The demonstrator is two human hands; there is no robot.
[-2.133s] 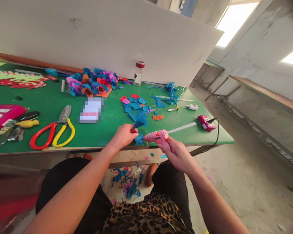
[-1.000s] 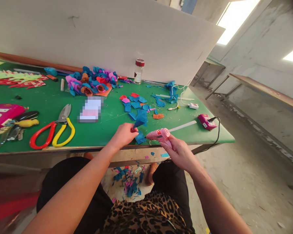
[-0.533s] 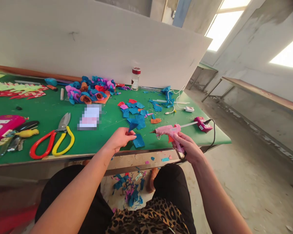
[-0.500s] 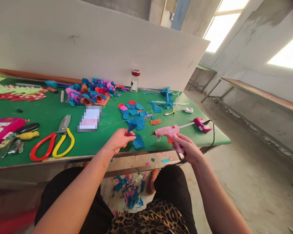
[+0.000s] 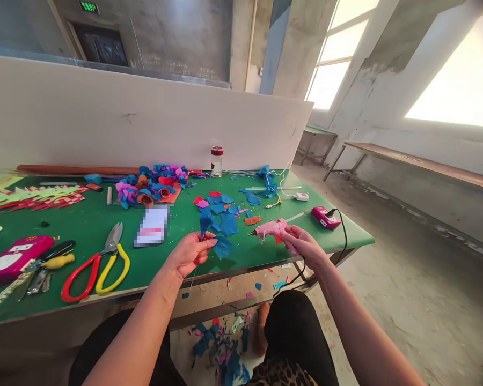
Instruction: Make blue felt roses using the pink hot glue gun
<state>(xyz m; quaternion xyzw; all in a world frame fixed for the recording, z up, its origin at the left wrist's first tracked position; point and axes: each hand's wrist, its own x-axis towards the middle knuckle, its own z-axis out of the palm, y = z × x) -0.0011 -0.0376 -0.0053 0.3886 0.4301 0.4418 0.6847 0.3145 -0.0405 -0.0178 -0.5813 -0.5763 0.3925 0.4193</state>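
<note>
My left hand [image 5: 190,253] pinches a small blue paper flower piece [image 5: 212,236] on a thin wire stem, held just above the near edge of the green table [image 5: 153,257]. My right hand [image 5: 304,247] grips a pink glue gun [image 5: 270,230], nozzle pointing left toward the blue piece, a short gap between them. Its black cord hangs off the table edge. Loose blue, red and orange paper squares [image 5: 223,209] lie just beyond both hands.
Red and yellow shears [image 5: 96,262] lie to the left, near a pink case [image 5: 12,257]. A heap of finished paper flowers [image 5: 153,185], a red-capped jar [image 5: 216,161] and a white board [image 5: 145,123] stand at the back. A pink power strip [image 5: 325,217] sits right. Scraps litter the floor.
The glue gun has drawn back to the right, away from the blue piece. My left hand lifted the piece a little. The camera has tilted up, showing more of the room.
</note>
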